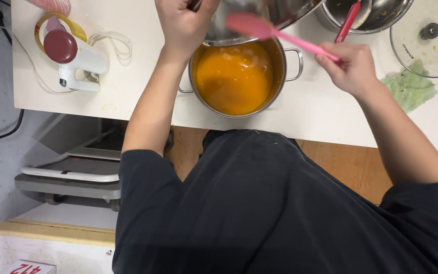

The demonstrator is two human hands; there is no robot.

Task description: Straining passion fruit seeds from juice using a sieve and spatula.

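A steel pot [289, 76] filled with orange purée [231, 78] stands on the white table [128, 96]. My left hand [183, 23] grips the rim of a steel bowl [280, 12] tilted over the pot. My right hand [353, 66] holds a pink spatula [269, 31] by its handle, with the blade reaching to the bowl's lip above the purée.
A white hand blender with a dark red cap [74, 56] and its cord lie at the left. A second steel bowl with a red utensil [351, 18], a glass lid [427, 38] and a green cloth [409, 89] sit at the right. Below the table stands a scale [72, 175].
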